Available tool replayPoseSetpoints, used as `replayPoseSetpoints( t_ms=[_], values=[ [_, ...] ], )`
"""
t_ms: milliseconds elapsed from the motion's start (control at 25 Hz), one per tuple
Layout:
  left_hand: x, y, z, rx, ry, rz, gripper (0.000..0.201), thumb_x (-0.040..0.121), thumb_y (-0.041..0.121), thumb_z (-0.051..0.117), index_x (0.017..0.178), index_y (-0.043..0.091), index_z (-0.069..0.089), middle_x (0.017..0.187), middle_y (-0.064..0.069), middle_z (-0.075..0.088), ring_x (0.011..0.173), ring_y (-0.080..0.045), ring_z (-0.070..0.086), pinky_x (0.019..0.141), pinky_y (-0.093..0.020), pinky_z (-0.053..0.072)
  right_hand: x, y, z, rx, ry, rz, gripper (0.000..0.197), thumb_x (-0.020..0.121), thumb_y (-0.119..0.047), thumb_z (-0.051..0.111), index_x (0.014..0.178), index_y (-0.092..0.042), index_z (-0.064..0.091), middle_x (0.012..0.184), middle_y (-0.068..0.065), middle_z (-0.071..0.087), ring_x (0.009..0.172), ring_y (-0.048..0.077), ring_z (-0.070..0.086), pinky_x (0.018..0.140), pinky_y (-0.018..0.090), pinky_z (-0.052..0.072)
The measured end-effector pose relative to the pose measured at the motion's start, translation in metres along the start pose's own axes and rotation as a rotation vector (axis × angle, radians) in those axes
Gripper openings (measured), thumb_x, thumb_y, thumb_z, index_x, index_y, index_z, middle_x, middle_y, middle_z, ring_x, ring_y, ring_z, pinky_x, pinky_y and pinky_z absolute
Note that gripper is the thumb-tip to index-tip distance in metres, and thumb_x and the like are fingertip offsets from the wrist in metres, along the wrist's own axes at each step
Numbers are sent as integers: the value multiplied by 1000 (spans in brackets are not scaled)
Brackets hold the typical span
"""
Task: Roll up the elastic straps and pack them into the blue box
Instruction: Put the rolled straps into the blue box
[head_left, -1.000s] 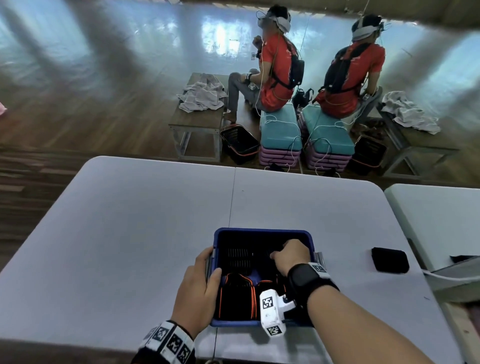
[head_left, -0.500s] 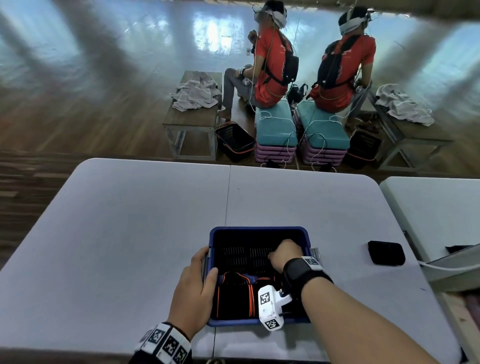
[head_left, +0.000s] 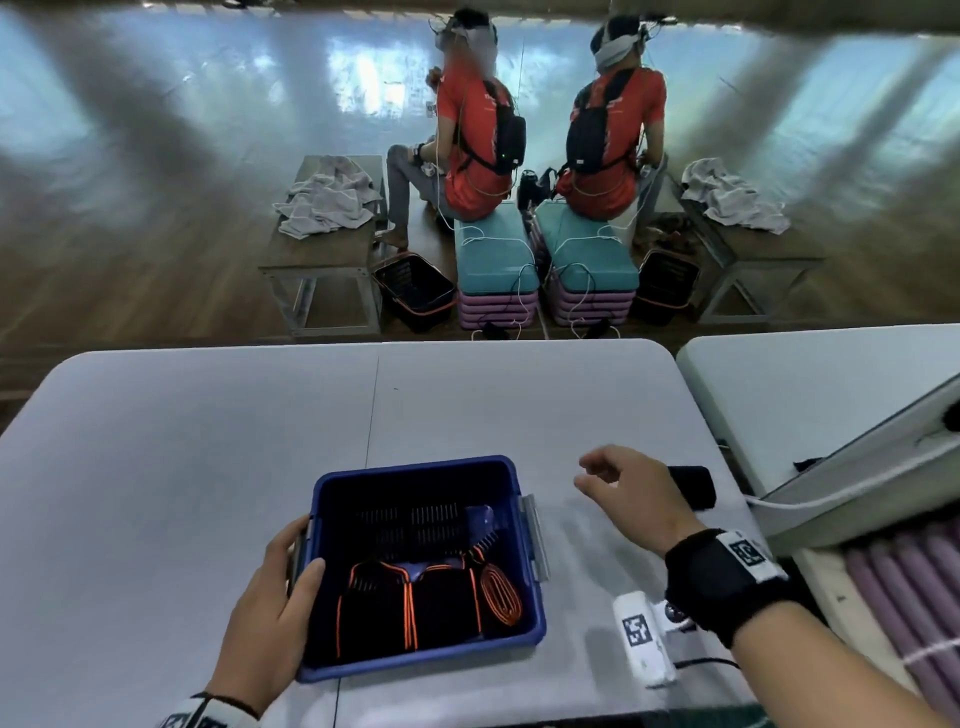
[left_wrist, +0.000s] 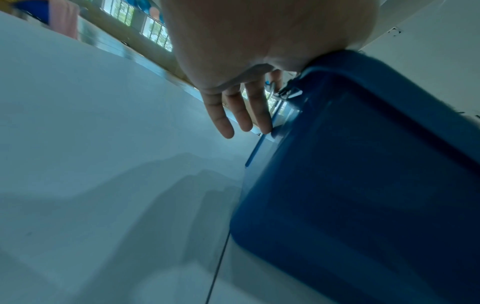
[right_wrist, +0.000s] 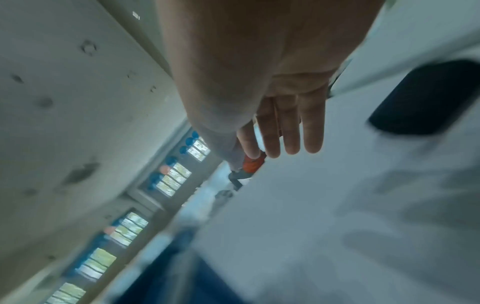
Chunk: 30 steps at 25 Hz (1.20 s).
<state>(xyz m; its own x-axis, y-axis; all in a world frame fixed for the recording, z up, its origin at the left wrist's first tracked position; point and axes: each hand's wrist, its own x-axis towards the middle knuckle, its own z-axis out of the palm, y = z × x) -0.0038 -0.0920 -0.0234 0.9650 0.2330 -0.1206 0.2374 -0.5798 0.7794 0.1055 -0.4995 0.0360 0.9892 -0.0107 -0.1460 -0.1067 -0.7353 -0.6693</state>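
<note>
The blue box (head_left: 415, 466) stands on the grey table (head_left: 182, 493) near its front edge. Inside lie black elastic straps with orange edging (head_left: 410, 603), rolled or folded, and one coiled roll (head_left: 500, 597) at the right. My left hand (head_left: 298, 551) grips the box's left wall, thumb over the rim and fingers outside. The left wrist view shows those fingers (left_wrist: 241, 111) along the blue box (left_wrist: 363, 185). My right hand (head_left: 597, 473) hovers over the table to the right of the box, fingers relaxed and holding nothing. Its fingers (right_wrist: 285, 131) look straight.
A flat black object (head_left: 691, 486) lies on the table just beyond my right hand, also in the right wrist view as the black object (right_wrist: 426, 98). A second table (head_left: 810, 395) with a white cable adjoins on the right. Two people sit on benches beyond the far edge.
My right hand has come out of the box and moved right, above the table. My left hand stays on the box's left wall.
</note>
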Motion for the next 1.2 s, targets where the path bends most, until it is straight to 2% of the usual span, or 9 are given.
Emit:
replayPoseSetpoints(
  t_ms=[160, 320, 480, 640, 760, 840, 960, 1080, 1200],
  values=[
    [-3, 8, -3, 45, 25, -25, 43, 101, 44, 52, 133, 67, 35, 124, 10, 69, 98, -23, 69, 75, -41, 52, 27, 95, -28, -521, -20, 142, 48, 88, -29, 64, 134, -19, 56, 137, 7, 55, 126, 31, 49, 104, 36, 44],
    [-5, 16, -5, 79, 36, -61, 42, 97, 56, 49, 137, 62, 37, 121, 8, 70, 95, -23, 70, 77, -45, 54, 35, 146, -30, -689, -147, 186, 69, 84, -21, 61, 149, -23, 36, 147, 4, 41, 130, 32, 43, 105, 40, 45],
    [-7, 17, -6, 81, 28, -80, 42, 103, 44, 50, 136, 66, 36, 119, 6, 70, 93, -19, 70, 73, -43, 55, 34, 152, -13, -759, -125, 112, 59, 94, -5, 42, 150, -22, 34, 143, 5, 45, 122, 31, 44, 96, 41, 49],
    [-3, 18, -8, 103, 13, -70, 46, 102, 38, 51, 134, 66, 33, 119, 6, 70, 93, -17, 69, 74, -43, 55, 28, 120, -7, -640, -132, 55, 39, 97, -17, 49, 136, -19, 47, 126, 7, 60, 110, 31, 52, 87, 39, 49],
    [-2, 20, -12, 224, 13, -29, 52, 99, 29, 59, 144, 47, 39, 133, -2, 60, 114, -24, 58, 94, -47, 50, 17, 71, -15, -368, -13, -24, 35, 86, -34, 69, 116, -21, 54, 97, 8, 63, 87, 29, 61, 74, 38, 52],
    [2, 31, -14, 360, 74, -7, 59, 94, 27, 68, 147, 31, 43, 139, -7, 48, 125, -30, 43, 105, -50, 42, 6, 37, -21, -203, 61, -115, 34, 80, -37, 76, 103, -27, 54, 87, -2, 63, 77, 18, 61, 66, 34, 51],
    [9, 67, -8, 369, 103, 212, 51, 89, 30, 72, 137, 28, 55, 136, 2, 46, 123, -22, 39, 108, -42, 39, -2, -16, -18, -39, 96, -204, 25, 77, -35, 75, 95, -31, 58, 84, -14, 63, 78, 0, 59, 63, 15, 43],
    [17, 102, 17, 349, -169, 413, 39, 90, 46, 58, 127, 35, 61, 135, 15, 46, 125, -9, 39, 111, -30, 35, -1, -56, 2, -10, -11, -230, 23, 75, -35, 67, 97, -30, 63, 87, -13, 64, 78, -1, 59, 64, 9, 40],
    [32, 121, 44, 445, -463, 490, 45, 93, 49, 49, 135, 35, 55, 141, 16, 46, 129, -10, 40, 113, -33, 37, 0, -76, 25, 11, -80, -202, 36, 73, -35, 70, 104, -29, 52, 75, -6, 65, 69, 5, 61, 61, 20, 46]
  ],
)
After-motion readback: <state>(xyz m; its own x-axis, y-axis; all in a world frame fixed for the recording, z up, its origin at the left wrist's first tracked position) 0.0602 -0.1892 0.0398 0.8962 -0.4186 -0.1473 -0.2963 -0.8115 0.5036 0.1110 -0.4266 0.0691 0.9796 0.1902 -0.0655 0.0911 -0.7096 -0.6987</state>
